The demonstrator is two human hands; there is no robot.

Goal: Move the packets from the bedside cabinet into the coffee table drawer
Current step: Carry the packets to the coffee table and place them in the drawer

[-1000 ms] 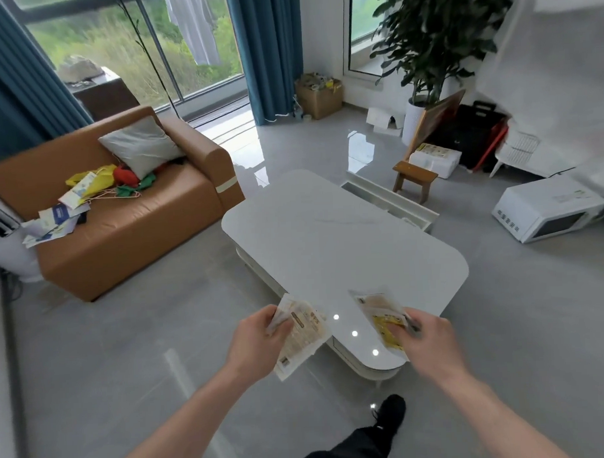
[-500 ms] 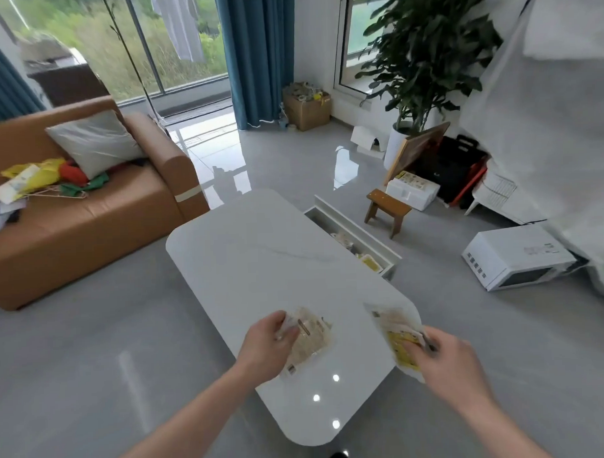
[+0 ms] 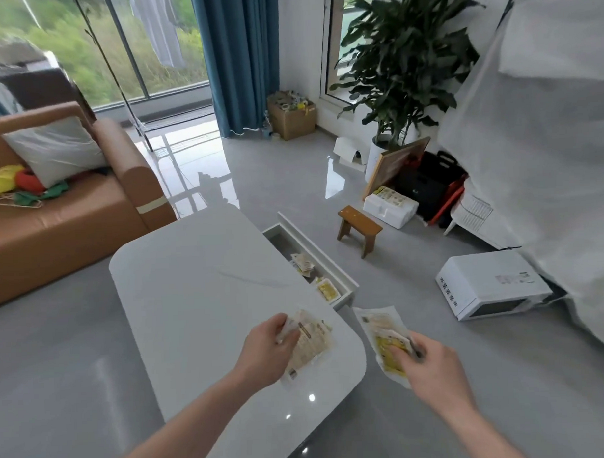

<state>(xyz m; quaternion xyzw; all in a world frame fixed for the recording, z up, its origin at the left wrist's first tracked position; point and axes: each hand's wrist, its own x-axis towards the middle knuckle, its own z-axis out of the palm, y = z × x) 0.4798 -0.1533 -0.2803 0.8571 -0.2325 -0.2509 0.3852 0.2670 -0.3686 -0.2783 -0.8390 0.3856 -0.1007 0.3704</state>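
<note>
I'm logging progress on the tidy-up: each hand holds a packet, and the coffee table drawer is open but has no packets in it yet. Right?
Not quite. The head view shows the drawer open with packets already inside. The rest holds: the left hand and right hand each hold a packet.

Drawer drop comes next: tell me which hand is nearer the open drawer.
Right. The right hand hangs over the floor just below the drawer; the left hand is above the coffee table, farther off.

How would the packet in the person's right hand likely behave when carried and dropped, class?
The packet looks thin and probably floppy: its free end sticks out past the right hand unsupported. Likely light, since a few fingers hold it. The film looks glossy, so perhaps slippery.
</note>
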